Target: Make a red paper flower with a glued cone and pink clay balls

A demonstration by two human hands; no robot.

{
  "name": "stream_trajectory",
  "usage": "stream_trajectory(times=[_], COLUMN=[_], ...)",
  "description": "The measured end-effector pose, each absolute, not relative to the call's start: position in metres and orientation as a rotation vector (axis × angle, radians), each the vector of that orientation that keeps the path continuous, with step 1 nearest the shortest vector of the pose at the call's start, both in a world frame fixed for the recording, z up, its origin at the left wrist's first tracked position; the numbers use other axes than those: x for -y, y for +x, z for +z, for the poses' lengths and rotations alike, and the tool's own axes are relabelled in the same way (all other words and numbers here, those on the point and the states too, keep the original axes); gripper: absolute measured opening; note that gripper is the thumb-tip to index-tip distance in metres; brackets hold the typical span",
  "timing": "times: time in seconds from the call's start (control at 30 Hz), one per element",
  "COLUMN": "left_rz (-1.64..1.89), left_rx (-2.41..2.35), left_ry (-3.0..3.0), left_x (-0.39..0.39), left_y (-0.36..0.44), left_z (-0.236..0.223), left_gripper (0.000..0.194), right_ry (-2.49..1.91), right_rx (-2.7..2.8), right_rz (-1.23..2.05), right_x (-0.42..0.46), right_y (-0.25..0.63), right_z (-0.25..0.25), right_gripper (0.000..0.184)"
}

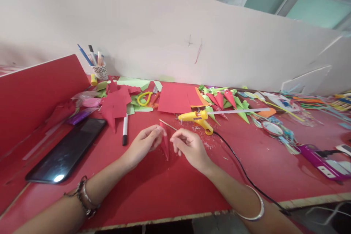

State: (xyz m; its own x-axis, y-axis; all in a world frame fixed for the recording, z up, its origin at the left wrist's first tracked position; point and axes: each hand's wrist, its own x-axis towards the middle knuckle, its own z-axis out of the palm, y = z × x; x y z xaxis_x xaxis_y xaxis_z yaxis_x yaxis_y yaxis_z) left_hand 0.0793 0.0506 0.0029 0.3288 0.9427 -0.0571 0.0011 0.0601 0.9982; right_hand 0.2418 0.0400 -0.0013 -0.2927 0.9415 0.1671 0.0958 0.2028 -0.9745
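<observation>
We had both hands low in the middle of the frame, over the red desk [137, 197]. With our left hand [146, 142] we gripped a slim red paper cone [165, 146] between the fingers, its point aimed toward the bottom of the frame. In our right hand [191, 150], just beside it, we pinched a thin wooden stick [169, 125], which slanted up and left toward the cone's wide end; we could not tell whether the two touched.

Right of centre, beyond our right hand, we had a yellow glue gun [195, 117] with a long translucent glue stick [238, 111] jutting from its back. Red paper sheets [174, 98] lay at the centre, with finished red and green cones [229, 98] piled to their right. At the left we had a black smartphone [67, 150], and between it and our left hand a white marker [125, 129] with a black cap
</observation>
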Motion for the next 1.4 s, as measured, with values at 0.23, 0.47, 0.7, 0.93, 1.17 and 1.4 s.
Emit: stream_trajectory(times=[0.23, 0.47, 0.7, 0.93, 1.17, 1.4], left_rz=[0.920, 0.910, 0.913, 0.911, 0.917, 0.911], left_rx=[-0.994, -0.988, -1.004, -0.994, -0.955, -0.966], left_ry=[1.316, 1.300, 1.288, 1.285, 1.276, 1.277], left_x=[-0.0501, -0.0503, -0.0485, -0.0498, -0.0513, -0.0514], left_y=[0.0803, 0.0801, 0.0816, 0.0809, 0.0795, 0.0795], left_z=[0.0049, 0.0052, 0.0086, 0.0057, 0.0031, 0.0021], left_gripper=[0.028, 0.026, 0.026, 0.026, 0.025, 0.026], right_ry=[-0.952, -1.016, -0.940, -0.991, -0.898, -0.958], right_rx=[1.558, 1.582, 1.575, 1.595, 1.569, 1.533], right_rz=[1.177, 1.147, 1.193, 1.123, 1.170, 1.297], right_x=[-0.0411, -0.0400, -0.0413, -0.0408, -0.0429, -0.0412], right_y=[0.2389, 0.2417, 0.2406, 0.2416, 0.2381, 0.2403], right_z=[0.0018, 0.0010, -0.0006, -0.0004, 0.0042, 0.0028], right_gripper=[0.012, 0.015, 0.018, 0.015, 0.016, 0.016])
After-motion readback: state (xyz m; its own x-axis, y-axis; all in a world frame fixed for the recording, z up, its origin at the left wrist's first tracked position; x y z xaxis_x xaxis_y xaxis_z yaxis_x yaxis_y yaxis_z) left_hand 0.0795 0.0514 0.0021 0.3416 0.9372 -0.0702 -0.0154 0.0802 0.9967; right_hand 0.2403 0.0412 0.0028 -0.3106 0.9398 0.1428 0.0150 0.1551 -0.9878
